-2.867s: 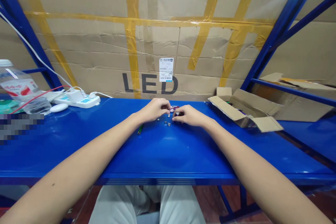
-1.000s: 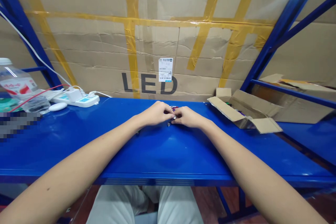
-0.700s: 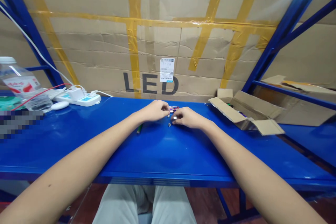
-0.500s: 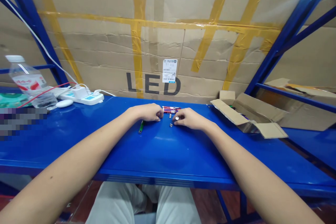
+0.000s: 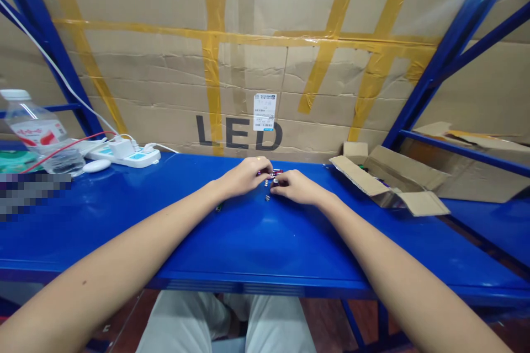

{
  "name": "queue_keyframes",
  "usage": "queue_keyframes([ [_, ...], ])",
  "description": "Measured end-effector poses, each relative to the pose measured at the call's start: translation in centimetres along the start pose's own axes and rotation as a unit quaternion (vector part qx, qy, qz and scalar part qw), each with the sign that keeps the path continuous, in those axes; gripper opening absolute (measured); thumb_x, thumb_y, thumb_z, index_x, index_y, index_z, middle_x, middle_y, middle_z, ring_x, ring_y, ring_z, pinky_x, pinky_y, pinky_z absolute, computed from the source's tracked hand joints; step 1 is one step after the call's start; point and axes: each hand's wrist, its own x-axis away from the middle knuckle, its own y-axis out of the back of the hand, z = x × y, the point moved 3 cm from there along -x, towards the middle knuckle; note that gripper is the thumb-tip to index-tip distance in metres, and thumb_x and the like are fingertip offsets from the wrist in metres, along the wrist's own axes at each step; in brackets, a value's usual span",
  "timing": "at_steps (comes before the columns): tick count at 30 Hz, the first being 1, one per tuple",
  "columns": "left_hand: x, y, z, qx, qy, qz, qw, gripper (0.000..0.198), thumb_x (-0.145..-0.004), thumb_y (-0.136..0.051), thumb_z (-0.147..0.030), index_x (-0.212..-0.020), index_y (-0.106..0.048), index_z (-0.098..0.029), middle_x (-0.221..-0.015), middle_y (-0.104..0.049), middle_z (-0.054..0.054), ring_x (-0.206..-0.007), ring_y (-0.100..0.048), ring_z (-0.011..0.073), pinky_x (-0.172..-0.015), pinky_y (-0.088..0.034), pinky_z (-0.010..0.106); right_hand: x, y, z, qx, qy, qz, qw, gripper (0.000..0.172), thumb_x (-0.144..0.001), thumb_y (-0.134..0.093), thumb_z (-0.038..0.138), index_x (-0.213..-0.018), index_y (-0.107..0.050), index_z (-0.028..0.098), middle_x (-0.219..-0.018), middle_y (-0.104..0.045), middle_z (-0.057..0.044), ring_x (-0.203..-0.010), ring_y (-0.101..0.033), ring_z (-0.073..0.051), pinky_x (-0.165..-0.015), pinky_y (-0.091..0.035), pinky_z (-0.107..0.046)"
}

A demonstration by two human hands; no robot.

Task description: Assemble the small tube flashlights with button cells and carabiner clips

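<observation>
My left hand [image 5: 252, 175] is closed, its fingertips beside the red shiny sticks [image 5: 278, 171] at the back of the blue table; what it holds, if anything, is hidden. My right hand [image 5: 298, 186] is pinched on a small silver metal piece [image 5: 276, 181], just right of the left fingertips. Two more small silver pieces stand or lie on the table: one [image 5: 266, 183] between the hands, the other [image 5: 268, 197] nearer me. A green stick [image 5: 219, 207] shows only its end below my left forearm.
An open cardboard box [image 5: 385, 179] with a few things inside stands at right. A power strip [image 5: 124, 153], a plastic water bottle [image 5: 41, 135] and a white oval object [image 5: 96, 166] are at left. A large taped carton [image 5: 174, 88] walls off the back of the blue table [image 5: 265, 248].
My left hand has moved right and slightly up, over to the red sticks and close to my right hand. Its forearm now covers most of the green stick. My right hand has barely moved.
</observation>
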Motion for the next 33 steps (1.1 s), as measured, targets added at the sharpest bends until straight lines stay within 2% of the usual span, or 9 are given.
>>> queue_keyframes([
  [2,-0.1,-0.4,-0.6,0.015,-0.009,-0.008,1.0,0.01,-0.091,-0.052,-0.017,-0.094,-0.061,-0.018,-0.092,-0.066,0.005,-0.087,-0.061,0.0165,-0.078,-0.046,0.029,0.0,0.0,0.2,-0.007,0.001,0.001,1.0,0.02,-0.084,-0.059,0.032,-0.08,-0.07,0.017,-0.072,-0.064,-0.001,-0.064,-0.049,-0.014,-0.063,-0.035,-0.028],
  [9,0.1,-0.8,-1.4,0.003,-0.037,0.026,0.999,0.013,-0.09,-0.049,-0.014,-0.092,-0.062,-0.016,-0.094,-0.066,0.006,-0.089,-0.061,0.0175,-0.081,-0.046,0.03,0.0,0.1,0.5,-0.03,0.011,-0.001,0.999,0.018,-0.084,-0.057,0.029,-0.079,-0.069,0.016,-0.071,-0.065,-0.001,-0.065,-0.052,-0.014,-0.064,-0.036,-0.027],
  [13,0.2,0.0,-1.3,-0.022,0.01,0.024,0.999,0.012,-0.086,-0.051,-0.016,-0.089,-0.062,-0.017,-0.088,-0.067,0.005,-0.08,-0.06,0.0176,-0.071,-0.044,0.029,0.1,0.4,0.3,-0.014,0.011,-0.008,1.0,0.02,-0.084,-0.056,0.031,-0.078,-0.067,0.016,-0.069,-0.063,0.0,-0.065,-0.05,-0.014,-0.061,-0.033,-0.026],
  [15,0.2,0.2,-1.2,-0.034,0.03,0.061,0.997,0.01,-0.082,-0.053,-0.016,-0.084,-0.062,-0.018,-0.083,-0.067,0.004,-0.072,-0.059,0.0168,-0.064,-0.041,0.028,0.1,0.6,0.2,0.001,0.011,-0.02,1.0,0.02,-0.085,-0.055,0.031,-0.077,-0.066,0.016,-0.07,-0.062,0.0,-0.064,-0.047,-0.013,-0.059,-0.031,-0.026],
  [19,0.5,-0.3,-1.1,0.004,0.035,0.178,0.983,0.011,-0.077,-0.056,-0.017,-0.083,-0.065,-0.019,-0.077,-0.067,0.001,-0.067,-0.058,0.0146,-0.06,-0.038,0.025,0.0,1.0,-0.1,0.032,-0.008,-0.053,0.998,0.022,-0.085,-0.053,0.033,-0.074,-0.062,0.015,-0.067,-0.059,0.001,-0.06,-0.043,-0.012,-0.057,-0.027,-0.026],
  [22,0.5,-0.9,-1.3,0.018,0.048,0.217,0.975,0.01,-0.078,-0.054,-0.017,-0.079,-0.064,-0.019,-0.075,-0.066,0.0,-0.067,-0.058,0.014,-0.06,-0.038,0.025,-0.1,1.2,-0.1,0.05,-0.011,-0.075,0.996,0.022,-0.086,-0.051,0.032,-0.072,-0.058,0.016,-0.066,-0.057,0.001,-0.06,-0.042,-0.012,-0.057,-0.026,-0.027],
  [27,0.3,-1.3,-1.7,-0.015,0.083,0.232,0.969,0.008,-0.075,-0.053,-0.015,-0.078,-0.061,-0.018,-0.075,-0.065,0.001,-0.065,-0.055,0.0147,-0.057,-0.035,0.026,-0.3,1.2,0.4,0.088,-0.015,-0.109,0.99,0.028,-0.089,-0.051,0.031,-0.065,-0.049,0.018,-0.063,-0.052,0.0,-0.061,-0.043,-0.013,-0.057,-0.026,-0.027],
  [33,0.4,-1.4,-1.5,-0.021,0.086,0.219,0.972,0.005,-0.072,-0.054,-0.016,-0.071,-0.058,-0.02,-0.069,-0.063,0.0,-0.06,-0.052,0.0146,-0.055,-0.031,0.027,-0.3,1.1,0.3,0.096,-0.014,-0.105,0.99,0.024,-0.091,-0.049,0.026,-0.069,-0.051,0.018,-0.075,-0.061,-0.005,-0.068,-0.05,-0.016,-0.061,-0.031,-0.027],
])
